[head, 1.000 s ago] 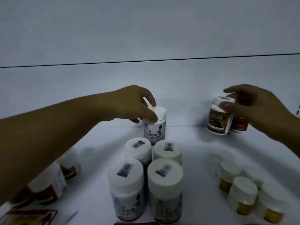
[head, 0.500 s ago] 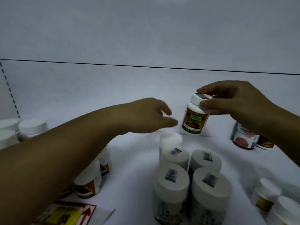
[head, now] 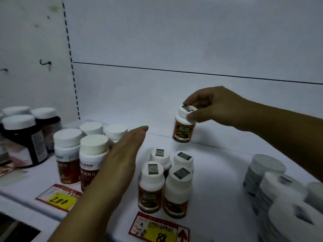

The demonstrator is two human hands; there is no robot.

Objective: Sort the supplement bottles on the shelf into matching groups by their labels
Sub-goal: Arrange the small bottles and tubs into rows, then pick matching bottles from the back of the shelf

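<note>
My right hand (head: 212, 104) grips the white cap of a small orange-and-green labelled bottle (head: 183, 130) and holds it tilted in the air above the white shelf (head: 218, 165). Just below and in front stands a cluster of several matching orange-labelled bottles (head: 151, 187) with square stickers on their caps. My left hand (head: 122, 159) hovers flat and empty, fingers together, between that cluster and a group of brown-labelled, white-capped bottles (head: 69, 159) on the left.
Dark jars (head: 24, 137) stand at the far left. White bottles with pale labels (head: 279, 193) crowd the right edge. Price tags reading 200 (head: 58, 198) and 88 (head: 160, 229) lie along the shelf's front edge. The back wall is close behind.
The view has swung left. My right hand has carried the orange-labelled bottle leftward to above the matching cluster. My left hand let go of the white bottle and now hovers flat.
</note>
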